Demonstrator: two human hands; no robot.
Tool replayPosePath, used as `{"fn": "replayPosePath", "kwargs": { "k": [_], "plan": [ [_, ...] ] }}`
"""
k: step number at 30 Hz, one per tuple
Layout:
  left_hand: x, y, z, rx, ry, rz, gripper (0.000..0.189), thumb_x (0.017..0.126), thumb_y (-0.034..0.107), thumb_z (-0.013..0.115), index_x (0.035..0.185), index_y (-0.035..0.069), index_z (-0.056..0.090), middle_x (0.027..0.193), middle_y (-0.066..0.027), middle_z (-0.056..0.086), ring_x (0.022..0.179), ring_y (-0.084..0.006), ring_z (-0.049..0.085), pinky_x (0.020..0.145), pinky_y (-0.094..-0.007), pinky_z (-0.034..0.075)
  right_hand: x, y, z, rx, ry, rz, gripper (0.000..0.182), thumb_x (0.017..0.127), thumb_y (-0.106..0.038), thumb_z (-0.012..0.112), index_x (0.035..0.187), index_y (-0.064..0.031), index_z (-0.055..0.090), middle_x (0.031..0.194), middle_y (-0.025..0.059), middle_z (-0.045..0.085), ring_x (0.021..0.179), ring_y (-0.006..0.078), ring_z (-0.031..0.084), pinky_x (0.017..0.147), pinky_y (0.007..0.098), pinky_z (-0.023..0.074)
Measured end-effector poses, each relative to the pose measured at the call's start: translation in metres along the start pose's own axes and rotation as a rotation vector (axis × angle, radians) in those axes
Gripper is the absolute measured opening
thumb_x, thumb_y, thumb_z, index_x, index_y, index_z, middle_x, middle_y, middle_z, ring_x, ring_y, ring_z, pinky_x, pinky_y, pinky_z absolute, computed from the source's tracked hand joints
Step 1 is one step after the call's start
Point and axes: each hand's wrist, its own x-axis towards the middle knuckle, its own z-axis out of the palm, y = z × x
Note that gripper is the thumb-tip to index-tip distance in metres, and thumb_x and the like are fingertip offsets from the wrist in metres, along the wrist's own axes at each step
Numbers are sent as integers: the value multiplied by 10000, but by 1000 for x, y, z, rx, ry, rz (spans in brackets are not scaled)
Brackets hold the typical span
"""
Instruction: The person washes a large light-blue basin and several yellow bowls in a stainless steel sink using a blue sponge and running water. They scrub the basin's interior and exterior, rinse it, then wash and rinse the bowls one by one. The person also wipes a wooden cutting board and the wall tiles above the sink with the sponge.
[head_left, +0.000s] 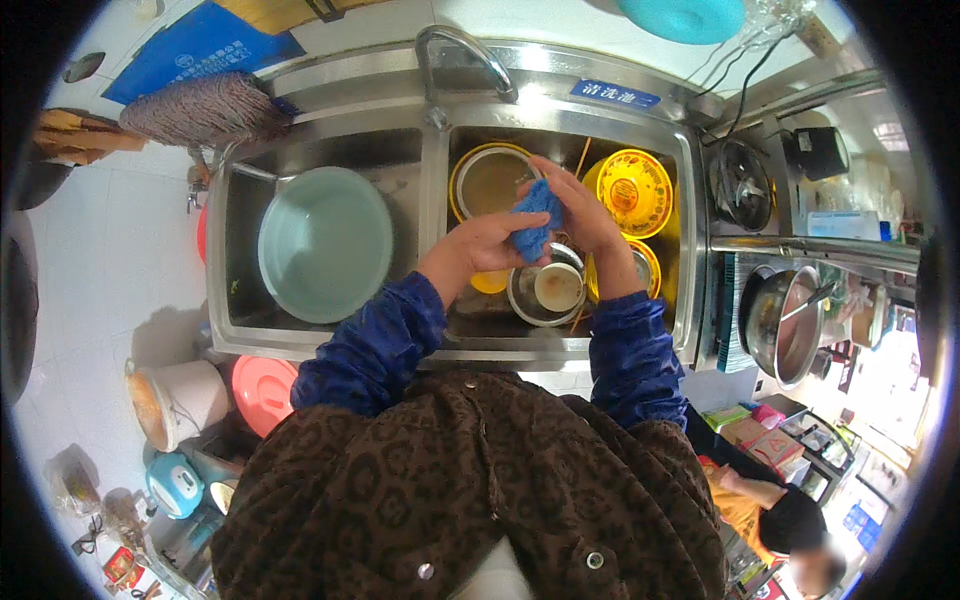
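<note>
Both my hands grip a bunched blue cloth (534, 217) above the right sink basin (480, 315). My left hand (487, 241) clasps it from the left, thumb on top. Against its right side is my right hand (589, 206). Below them in the basin lie a round metal-rimmed bowl of cloudy liquid (487, 184), a steel bowl (525, 304) with a small pale cup (559, 287) in it, and chopsticks (583, 157). To the right, yellow patterned tubs (630, 193) rest beside the basin wall. My hands partly hide the dishes underneath.
A pale green tub of water (326, 244) fills much of the left basin. Behind stands a curved faucet (465, 56). A mop head (202, 111) hangs at the left corner. On the right are a metal pot (784, 326) and a rail (817, 252). Another person (772, 510) is at lower right.
</note>
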Motion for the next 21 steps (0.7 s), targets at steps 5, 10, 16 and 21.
{"fn": "replayPosePath", "kwargs": {
  "k": [5, 10, 16, 21],
  "plan": [
    [-1, -11, 27, -21, -66, 35, 285, 917, 181, 640, 1155, 70, 529, 979, -85, 588, 799, -192, 588, 723, -327, 531, -13, 7, 27, 518, -241, -130, 593, 928, -305, 590, 1431, -72, 380, 1163, 151, 597, 1227, 392, 513, 993, 463, 459],
    [0, -11, 14, -121, -76, -102, 210, 906, 158, 645, 1059, 72, 532, 843, -40, 526, 655, -92, 496, 520, -189, 443, 1, 25, 0, 241, -62, -70, 464, 919, -241, 600, 1311, -12, 507, 970, 111, 648, 961, 243, 628, 847, 349, 513],
    [19, -20, -13, 273, 228, -82, 121, 873, 140, 635, 913, 104, 526, 767, -13, 511, 528, -79, 424, 398, -204, 319, 10, 37, 1, -55, 141, 40, 268, 917, -204, 596, 1077, 1, 662, 790, 45, 643, 755, 147, 616, 680, 302, 508],
    [33, -52, -4, 682, 544, 162, 183, 852, 142, 602, 1028, 110, 565, 760, -47, 559, 562, -143, 506, 418, -281, 370, 23, 74, -12, -475, 314, 20, 259, 883, -220, 591, 974, 1, 692, 782, 110, 665, 718, 217, 635, 666, 349, 509]
  ]
}}
